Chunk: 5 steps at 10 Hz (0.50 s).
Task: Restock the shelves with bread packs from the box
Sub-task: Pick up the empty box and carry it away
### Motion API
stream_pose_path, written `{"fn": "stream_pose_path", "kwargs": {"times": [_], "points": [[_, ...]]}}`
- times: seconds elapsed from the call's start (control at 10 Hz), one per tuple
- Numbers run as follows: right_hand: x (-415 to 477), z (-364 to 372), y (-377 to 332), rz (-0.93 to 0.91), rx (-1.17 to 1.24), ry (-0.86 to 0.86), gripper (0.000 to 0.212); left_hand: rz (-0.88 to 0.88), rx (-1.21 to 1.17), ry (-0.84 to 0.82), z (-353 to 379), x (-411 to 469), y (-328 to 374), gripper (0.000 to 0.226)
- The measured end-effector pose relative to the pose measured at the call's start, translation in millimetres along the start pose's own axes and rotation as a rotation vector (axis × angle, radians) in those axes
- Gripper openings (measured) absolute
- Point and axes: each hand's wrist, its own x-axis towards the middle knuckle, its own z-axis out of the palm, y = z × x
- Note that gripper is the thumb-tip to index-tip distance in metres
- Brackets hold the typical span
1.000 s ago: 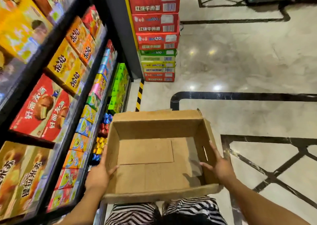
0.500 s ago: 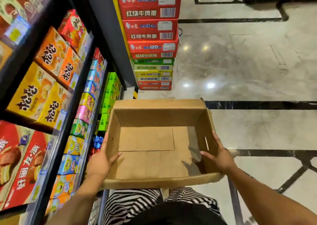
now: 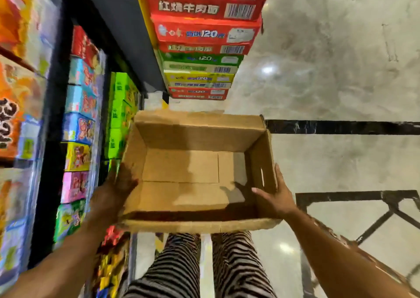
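The cardboard box point(image 3: 195, 168) was held up in front of the person's body, above striped trousers point(image 3: 204, 268), with its open top facing the camera and its floor bare: no bread packs showed anywhere inside it. The left hand point(image 3: 113, 191) was clamped on the box's left wall near the front corner, thumb over the rim and into the box, the other fingers hidden outside. The right hand point(image 3: 276, 195) gripped the right wall the same way, thumb inside, fingers flat along the outside just beside the slot cut in that wall. To the left stood the shelves point(image 3: 56, 116), packed with rows of coloured cartons, though that side of the picture was blurred and I could not tell which of the goods, if any, were bread packs. Ahead, a stack of red, green and yellow cases point(image 3: 202, 54) rose from the marble floor point(image 3: 329, 70) by the end of the shelving. Judging by the emptied box, the unloading part of the job appeared to be finished; what seemed left was to carry off or put away the box, unless more stock waited elsewhere out of view.
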Motion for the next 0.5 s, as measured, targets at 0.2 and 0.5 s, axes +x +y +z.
{"fn": "stream_pose_path", "kwargs": {"times": [0.2,0.5], "points": [[153,56,4,0.048,-0.046,-0.005,0.104,-0.116,0.074,0.024,54,138,19,0.068],[373,143,39,0.001,-0.152,0.095,0.104,-0.013,0.022,0.191,179,330,21,0.087]]}}
